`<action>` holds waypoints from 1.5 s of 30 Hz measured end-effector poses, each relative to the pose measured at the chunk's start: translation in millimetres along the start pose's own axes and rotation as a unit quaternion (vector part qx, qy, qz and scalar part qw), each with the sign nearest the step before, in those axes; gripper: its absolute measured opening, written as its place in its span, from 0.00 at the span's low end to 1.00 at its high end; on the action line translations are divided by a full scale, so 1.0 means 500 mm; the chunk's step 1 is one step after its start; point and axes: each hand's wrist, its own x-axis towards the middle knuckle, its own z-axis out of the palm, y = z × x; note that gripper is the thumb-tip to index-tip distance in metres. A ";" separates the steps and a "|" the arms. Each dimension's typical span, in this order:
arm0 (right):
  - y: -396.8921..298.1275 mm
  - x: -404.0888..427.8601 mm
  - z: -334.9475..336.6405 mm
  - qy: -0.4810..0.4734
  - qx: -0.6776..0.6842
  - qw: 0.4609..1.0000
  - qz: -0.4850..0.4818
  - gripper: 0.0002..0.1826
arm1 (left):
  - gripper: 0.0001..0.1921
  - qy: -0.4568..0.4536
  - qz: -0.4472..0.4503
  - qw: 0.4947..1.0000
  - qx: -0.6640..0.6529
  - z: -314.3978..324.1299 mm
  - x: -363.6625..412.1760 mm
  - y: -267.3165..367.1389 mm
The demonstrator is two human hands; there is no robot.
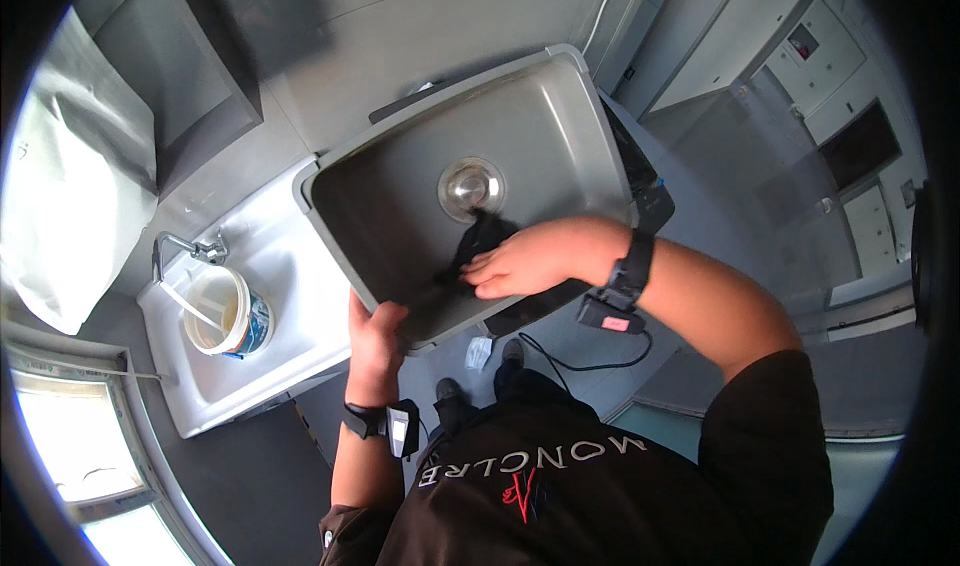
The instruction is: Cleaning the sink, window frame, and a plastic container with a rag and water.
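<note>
A deep grey rectangular basin (547, 138) is tilted in front of me, its raised rim fitted with corner pieces. On its floor is a round, shiny, clear-looking piece (472, 189); I cannot tell whether it is a drain fitting or a loose dish. My left hand (377, 341) grips the basin's near left corner, thumb over the rim. Inside, my right hand (525, 262) holds a crumpled black cloth (484, 239) against the floor, just below the round piece. The fingers partly hide the cloth.
At left a white washbasin (300, 266) holds a plastic bucket (255, 326) under a chrome tap (202, 249). Beneath the grey basin shows a black glossy surface (652, 198). A black cable (592, 367) hangs from my right wrist device (611, 314). A pale blue packet (478, 352) lies near my feet.
</note>
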 end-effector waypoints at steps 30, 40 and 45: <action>-0.061 0.216 -0.076 0.603 0.668 0.418 -0.124 0.46 | 0.34 -0.060 -0.111 0.992 -0.023 -0.073 -0.110 -0.018; -0.167 0.208 -0.195 0.602 0.764 0.137 -0.189 0.18 | 0.26 -0.059 -0.044 0.996 0.055 -0.077 -0.084 0.003; -0.146 0.057 -0.231 0.584 0.755 0.269 -0.127 0.23 | 0.28 -0.068 -0.051 0.994 0.067 -0.093 -0.097 0.016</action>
